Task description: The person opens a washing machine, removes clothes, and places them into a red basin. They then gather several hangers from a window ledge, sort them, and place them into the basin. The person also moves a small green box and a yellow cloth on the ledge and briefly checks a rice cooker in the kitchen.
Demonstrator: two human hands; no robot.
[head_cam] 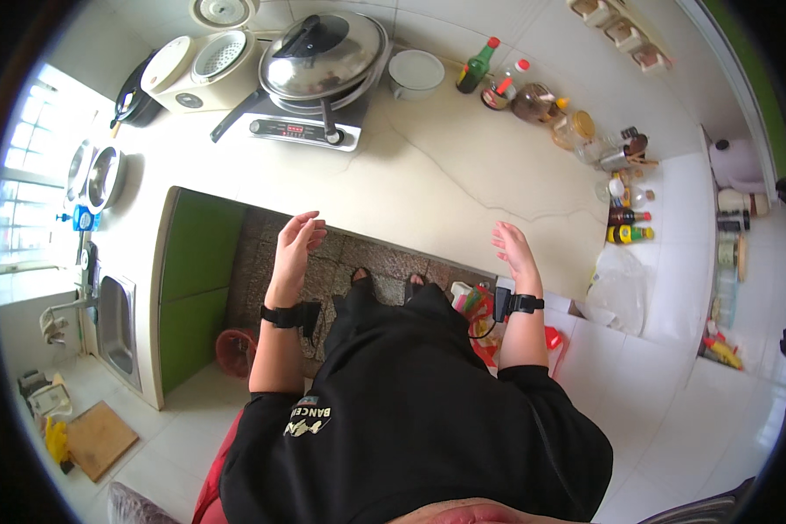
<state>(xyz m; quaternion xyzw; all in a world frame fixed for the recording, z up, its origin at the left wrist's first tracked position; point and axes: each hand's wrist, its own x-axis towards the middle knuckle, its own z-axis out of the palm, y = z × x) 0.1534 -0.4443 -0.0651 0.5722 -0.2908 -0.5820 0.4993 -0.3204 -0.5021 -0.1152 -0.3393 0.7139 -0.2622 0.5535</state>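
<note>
My left hand is raised near the front edge of the pale countertop, its fingers loosely bent and holding nothing. Farther right, my right hand hovers at the same edge with fingers apart, also without anything in it. A black strapped device sits on each wrist. Before me at the back, a wok with a domed metal lid rests on an induction cooker whose panel is lit. Beside it stands a white lidded pot.
A rice cooker with its lid raised stands back left. Metal basins and a sink are at the left. Several bottles and jars line the right wall, with a plastic bag nearer. A red bin stands below.
</note>
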